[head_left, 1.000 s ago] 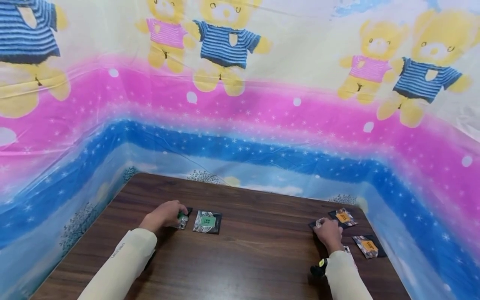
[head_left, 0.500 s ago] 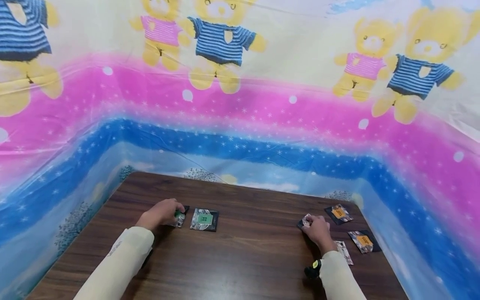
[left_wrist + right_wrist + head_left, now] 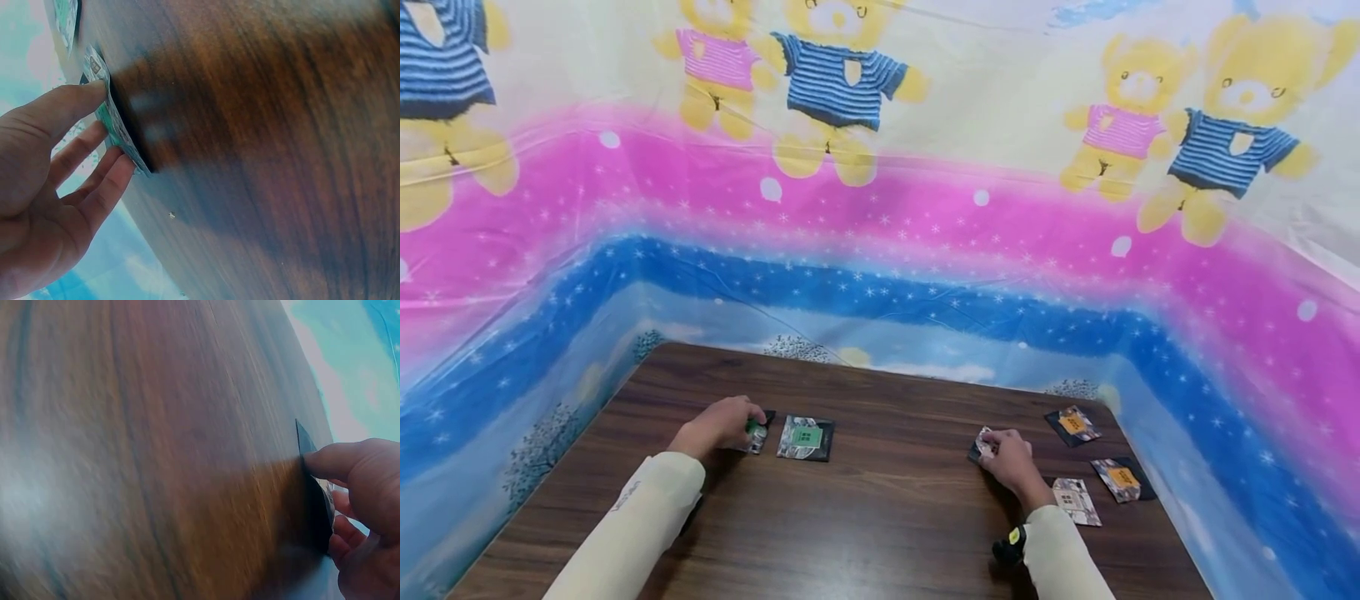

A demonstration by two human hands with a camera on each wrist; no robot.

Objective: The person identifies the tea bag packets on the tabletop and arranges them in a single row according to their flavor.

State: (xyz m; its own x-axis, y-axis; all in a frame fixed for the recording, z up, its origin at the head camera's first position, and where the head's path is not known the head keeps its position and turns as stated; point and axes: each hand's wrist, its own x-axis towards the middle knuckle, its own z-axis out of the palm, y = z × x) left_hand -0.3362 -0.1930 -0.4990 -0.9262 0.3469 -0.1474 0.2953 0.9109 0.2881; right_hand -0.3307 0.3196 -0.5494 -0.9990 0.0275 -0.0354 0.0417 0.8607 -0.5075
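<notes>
In the head view, my left hand [image 3: 718, 427] is at the table's left, pinching a small flat sachet [image 3: 757, 435] with a green label. The left wrist view has the thumb on one side of this sachet [image 3: 119, 128] and fingers on the other. Just right of it lies a second green-labelled sachet [image 3: 805, 438]. On the right side, my right hand [image 3: 1013, 462] grips a dark sachet [image 3: 976, 450] by its edges; its label is mostly covered. In the right wrist view that sachet [image 3: 317, 509] looks bowed between thumb and fingers, close to the tabletop.
Two orange-labelled sachets [image 3: 1122, 479] lie near the right edge of the wooden table [image 3: 880, 517]. A pale sachet [image 3: 1077, 501] lies beside my right wrist. A printed bear curtain [image 3: 925, 250] hangs around the table's far and side edges.
My right hand has slid leftward with the dark sachet, away from the orange-labelled ones, uncovering the pale sachet. My left hand has stayed on its sachet. The head view has shifted slightly.
</notes>
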